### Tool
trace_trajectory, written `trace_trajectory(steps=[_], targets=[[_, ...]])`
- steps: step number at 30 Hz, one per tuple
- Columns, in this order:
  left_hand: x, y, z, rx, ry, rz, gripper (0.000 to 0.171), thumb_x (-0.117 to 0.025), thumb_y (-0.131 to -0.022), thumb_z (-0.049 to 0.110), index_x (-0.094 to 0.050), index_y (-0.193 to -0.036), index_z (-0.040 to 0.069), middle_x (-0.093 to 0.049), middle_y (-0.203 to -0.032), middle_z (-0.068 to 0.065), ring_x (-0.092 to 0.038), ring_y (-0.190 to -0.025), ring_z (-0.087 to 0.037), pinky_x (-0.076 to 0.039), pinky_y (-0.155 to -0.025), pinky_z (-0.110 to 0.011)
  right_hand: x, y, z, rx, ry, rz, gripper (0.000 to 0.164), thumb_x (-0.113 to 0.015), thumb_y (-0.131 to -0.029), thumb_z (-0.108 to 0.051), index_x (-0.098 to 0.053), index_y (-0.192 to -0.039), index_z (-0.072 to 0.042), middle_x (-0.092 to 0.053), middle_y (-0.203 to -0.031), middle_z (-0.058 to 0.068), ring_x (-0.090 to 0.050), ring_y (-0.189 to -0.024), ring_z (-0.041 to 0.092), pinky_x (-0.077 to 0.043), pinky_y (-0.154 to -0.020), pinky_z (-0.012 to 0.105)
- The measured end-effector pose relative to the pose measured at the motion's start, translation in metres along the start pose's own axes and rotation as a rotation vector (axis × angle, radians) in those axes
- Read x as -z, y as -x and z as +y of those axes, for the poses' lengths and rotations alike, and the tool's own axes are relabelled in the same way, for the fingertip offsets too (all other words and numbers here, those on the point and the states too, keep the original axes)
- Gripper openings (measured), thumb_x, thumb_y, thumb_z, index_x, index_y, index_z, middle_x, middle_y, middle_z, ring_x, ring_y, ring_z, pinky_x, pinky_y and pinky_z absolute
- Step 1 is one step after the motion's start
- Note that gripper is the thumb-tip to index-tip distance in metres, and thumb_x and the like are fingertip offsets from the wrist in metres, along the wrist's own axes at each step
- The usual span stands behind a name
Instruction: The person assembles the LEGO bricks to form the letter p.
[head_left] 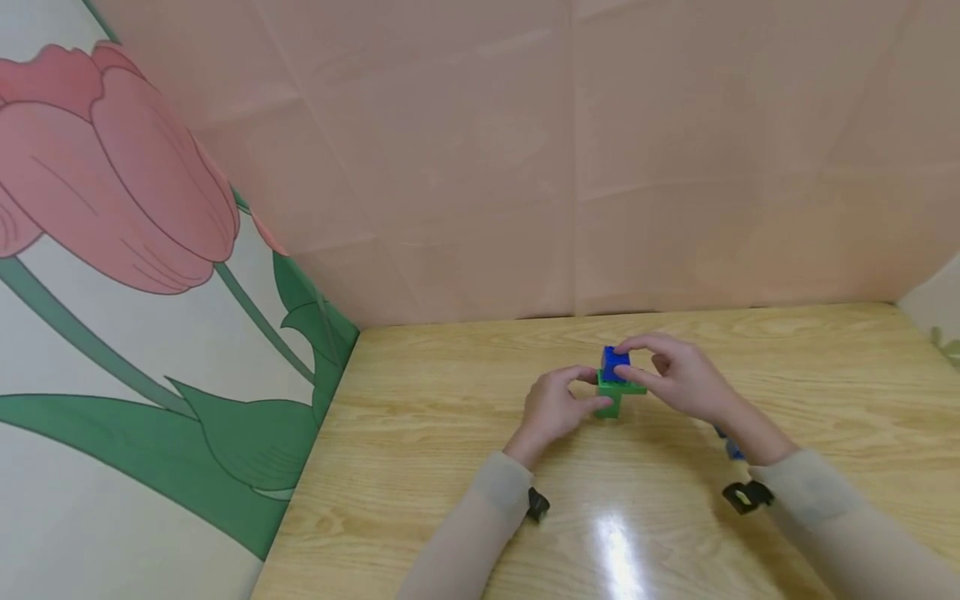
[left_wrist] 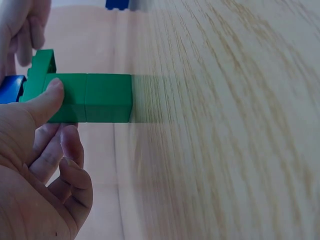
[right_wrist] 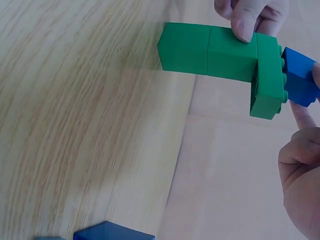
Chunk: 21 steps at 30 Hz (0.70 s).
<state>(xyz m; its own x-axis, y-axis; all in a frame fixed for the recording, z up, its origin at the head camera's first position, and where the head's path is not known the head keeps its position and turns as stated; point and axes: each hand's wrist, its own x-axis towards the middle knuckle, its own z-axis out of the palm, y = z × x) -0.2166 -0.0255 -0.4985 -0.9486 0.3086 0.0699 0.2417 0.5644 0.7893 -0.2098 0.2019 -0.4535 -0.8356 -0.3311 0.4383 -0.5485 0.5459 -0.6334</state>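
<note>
Both forearms, in light-coloured sleeves (head_left: 472,533), reach forward and converge on a stack of green plastic toy blocks (left_wrist: 82,100). The left hand (head_left: 551,408) comes in from the left of the green stack, its thumb laid flat along the side of the upper cube and fingers on the opposite side; other fingers are bent beneath the thumb, clear of the blocks. This grip is narrowed to the thickness of the green stack and has hold of it. The right hand (head_left: 686,379) arches in from the right of the green stack, wrist lower than the knuckles. Its grip is a pinch, thumb and forefinger closed to the width of a blue cube-like plastic block (right_wrist: 298,77), with the remaining fingers curled toward the palm.

The green stack stands upright on the wood-grain surface (head_left: 420,433), its long axis vertical: two cubes one above the other, capped by a longer green block (right_wrist: 270,75) lying crosswise. That cap overhangs toward the right hand, studs facing up. The blue block is at the top of the green stack, over the cap's left part, slightly tilted against the studs; whether it is fully seated cannot be told. Loose blue pieces (head_left: 735,450) lie to the right of the green stack, nearer the person.
</note>
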Motion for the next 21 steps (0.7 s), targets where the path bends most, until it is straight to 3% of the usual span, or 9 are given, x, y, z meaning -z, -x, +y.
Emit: trace_trajectory(steps=[8,21], targets=[[0.0005,-0.0009,-0.0002,-0.006,-0.019,0.001,0.036,-0.083,-0.087,0.047,-0.076,-0.118,0.030,-0.070,-0.116,0.022,-0.061,-0.072,-0.002,-0.050,-0.064,-0.025,-0.0012,-0.0024,-0.0015,0.005,0.005,-0.047,0.037,-0.081,-0.094,-0.018,-0.072,-0.129,-0.010,-0.071,-0.109,0.000,-0.037,-0.052,0.008,-0.035,-0.047,0.026],[0.0017,-0.0005,0.0003,-0.028,-0.024,-0.002,0.038,-0.082,-0.088,0.047,-0.076,-0.121,0.028,-0.071,-0.118,0.019,-0.062,-0.076,0.000,-0.051,-0.068,-0.024,-0.0013,-0.0024,-0.0019,0.071,0.033,-0.051,0.033,-0.082,-0.092,-0.016,-0.075,-0.124,-0.016,-0.071,-0.118,0.001,-0.044,-0.065,0.010,-0.039,-0.056,0.026]])
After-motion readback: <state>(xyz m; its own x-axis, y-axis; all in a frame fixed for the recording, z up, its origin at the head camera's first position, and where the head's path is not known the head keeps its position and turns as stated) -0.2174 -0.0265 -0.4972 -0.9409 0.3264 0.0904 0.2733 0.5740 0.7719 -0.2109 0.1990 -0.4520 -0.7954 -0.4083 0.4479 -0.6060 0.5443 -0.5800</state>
